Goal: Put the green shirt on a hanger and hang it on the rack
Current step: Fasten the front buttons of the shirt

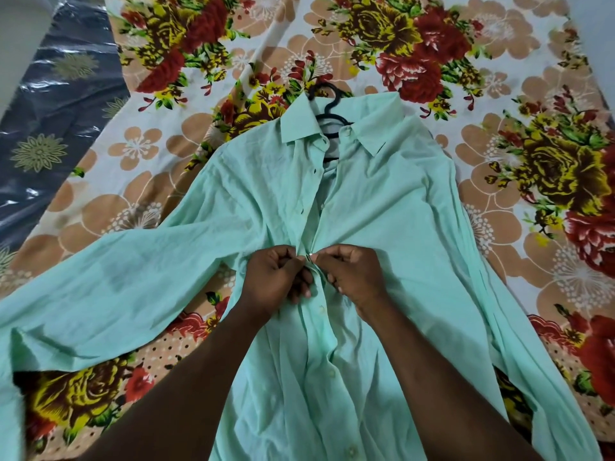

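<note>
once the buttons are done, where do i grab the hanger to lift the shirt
Take the black hanger by its hook, reaching in from the far side, beyond the collar. The hook is the only part lying bare on the bedsheet; the hanger's arms are covered by the green shirt, which lies flat, front up.

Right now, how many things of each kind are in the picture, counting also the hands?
Green shirt: 1
Black hanger: 1
Flowered sheet: 1
Dark plastic-wrapped cover: 1
Hands: 2 (left hand, right hand)
Total: 6
</note>
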